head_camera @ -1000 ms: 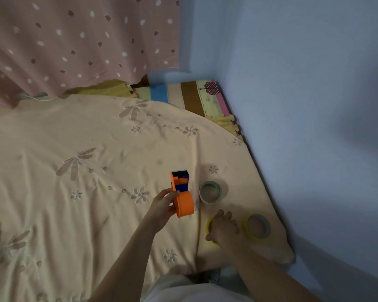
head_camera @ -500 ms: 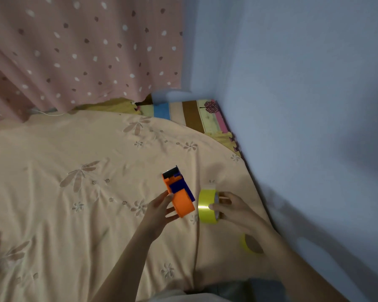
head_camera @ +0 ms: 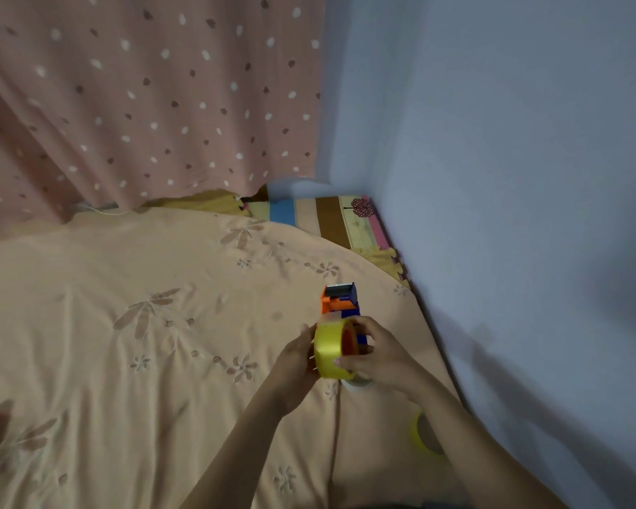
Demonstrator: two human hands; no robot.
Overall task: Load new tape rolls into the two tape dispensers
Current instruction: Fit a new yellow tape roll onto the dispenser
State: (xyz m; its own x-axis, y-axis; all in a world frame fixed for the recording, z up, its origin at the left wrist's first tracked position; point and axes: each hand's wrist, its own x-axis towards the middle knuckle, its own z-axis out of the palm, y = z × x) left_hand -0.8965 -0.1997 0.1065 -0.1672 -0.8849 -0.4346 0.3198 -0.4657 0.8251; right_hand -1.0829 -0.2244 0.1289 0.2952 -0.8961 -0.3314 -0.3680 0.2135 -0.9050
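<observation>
Now both hands (head_camera: 377, 356) round yellow tape roll (head_camera: 330, 356)

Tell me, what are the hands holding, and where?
The right hand grips the yellow tape roll by its rim. The left hand holds the orange dispenser from behind the roll; exactly where is hidden.

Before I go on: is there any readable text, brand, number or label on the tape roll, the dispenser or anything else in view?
No text can be read anywhere in the head view.
Yellow tape roll, gripped by the right hand: plain, no label showing.
Orange and blue dispenser, with the left hand against it: no lettering visible.
Second yellow roll on the bedsheet: blurred, nothing legible.
Striped mat: only a tree picture, no words.
</observation>
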